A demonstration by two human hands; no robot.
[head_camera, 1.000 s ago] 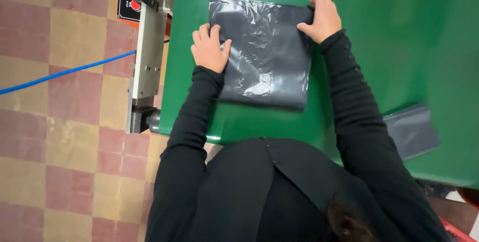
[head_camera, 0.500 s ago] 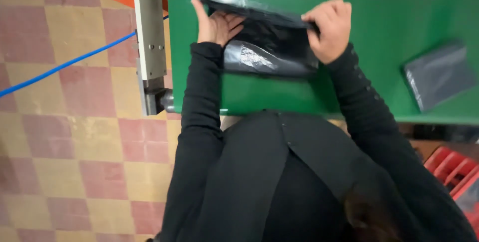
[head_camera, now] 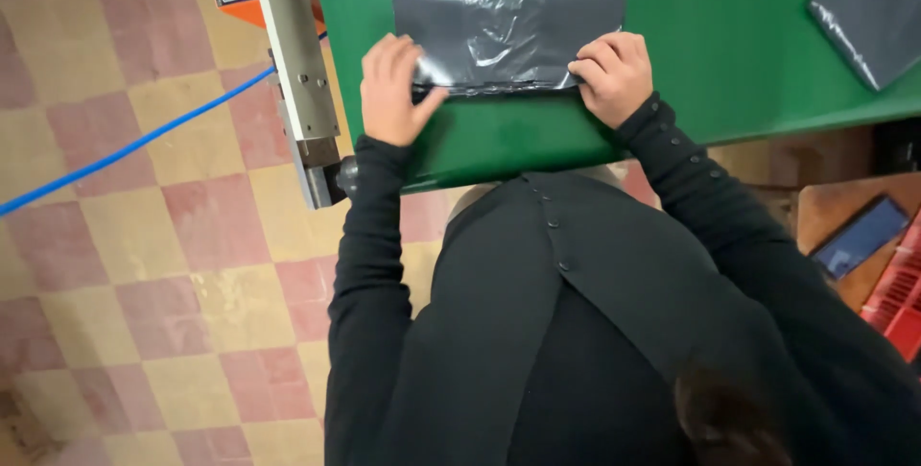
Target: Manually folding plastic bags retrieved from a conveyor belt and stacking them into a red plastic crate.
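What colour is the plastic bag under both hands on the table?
Dark grey, glossy and crinkled: the plastic bag shows best in the head view, against the green table.
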